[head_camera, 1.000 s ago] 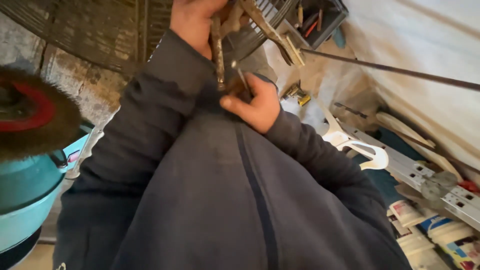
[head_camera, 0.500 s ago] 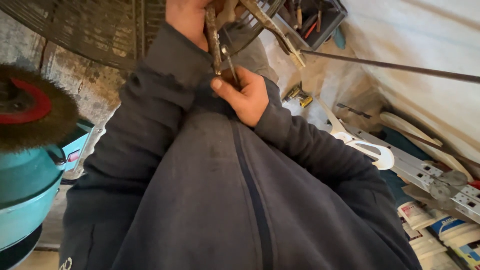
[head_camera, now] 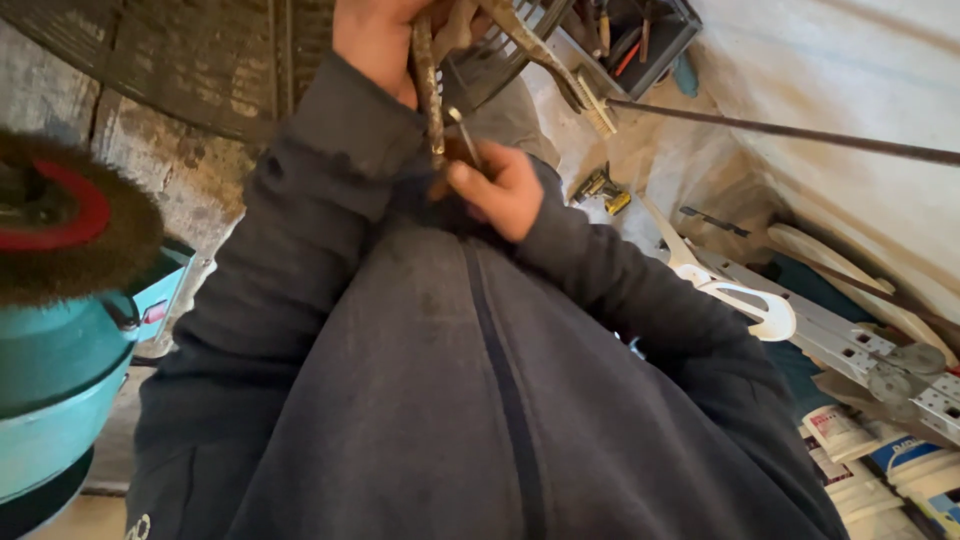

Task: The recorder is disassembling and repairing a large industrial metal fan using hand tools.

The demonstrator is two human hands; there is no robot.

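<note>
Now the right hand [head_camera: 500, 190], centre-top of the frame, sits lower and closer to the dark jacket [head_camera: 480, 400] than a second ago — fingers pinched narrow on a thin metal pin [head_camera: 462, 135]. The left hand [head_camera: 375, 40], cut by the top edge, stays wrapped around the rusty locking pliers [head_camera: 430, 90], one long handle [head_camera: 550, 65] splayed toward upper right. Judging by that, the pliers are being adjusted, not yet clamped. Wire brush wheel [head_camera: 60, 230] on a teal grinder [head_camera: 60, 400] at left — untouched.
</note>
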